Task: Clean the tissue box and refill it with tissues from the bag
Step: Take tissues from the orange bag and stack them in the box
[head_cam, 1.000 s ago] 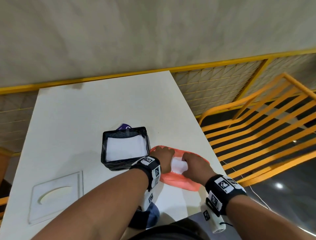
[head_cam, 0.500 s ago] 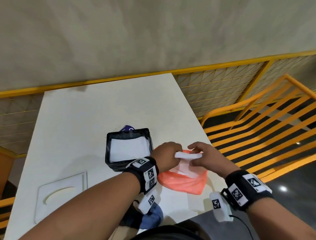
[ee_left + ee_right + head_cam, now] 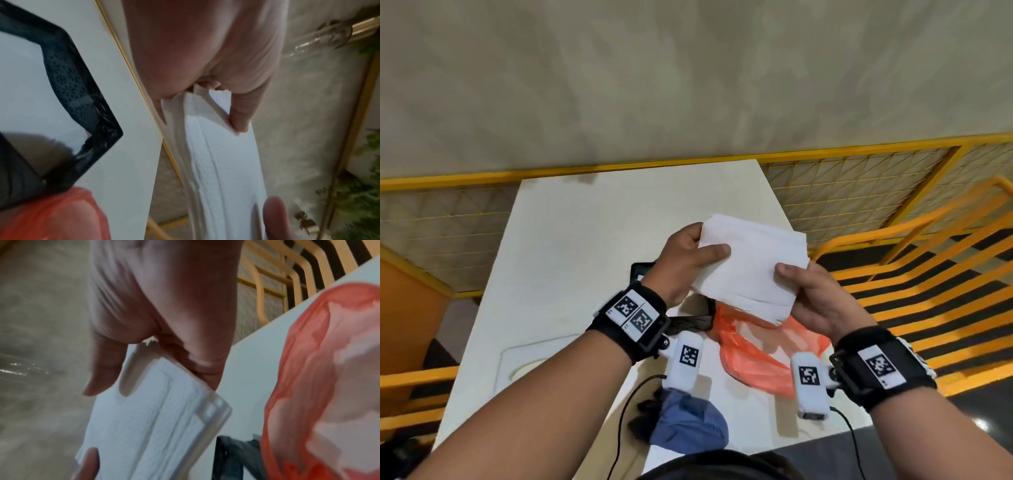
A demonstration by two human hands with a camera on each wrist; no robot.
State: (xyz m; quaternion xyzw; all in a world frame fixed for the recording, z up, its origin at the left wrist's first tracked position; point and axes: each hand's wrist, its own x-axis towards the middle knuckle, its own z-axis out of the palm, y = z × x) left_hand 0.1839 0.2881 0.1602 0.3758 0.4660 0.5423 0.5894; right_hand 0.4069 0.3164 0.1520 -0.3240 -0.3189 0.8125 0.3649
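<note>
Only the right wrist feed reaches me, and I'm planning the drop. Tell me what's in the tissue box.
Observer: The left wrist view shows the black tissue box already holding white tissues.
Operator: Locate its lid.
Observer: The white lid lies flat on the table, off the box, towards the left edge.
Operator: Find the cleaning cloth.
Observer: A blue cloth lies at the table's near edge, close to the person.

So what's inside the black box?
White tissues already lie inside the black tissue box, reaching its lacy walls. How many are stacked underneath is hidden. In the head view the left hand covers most of the box.
</note>
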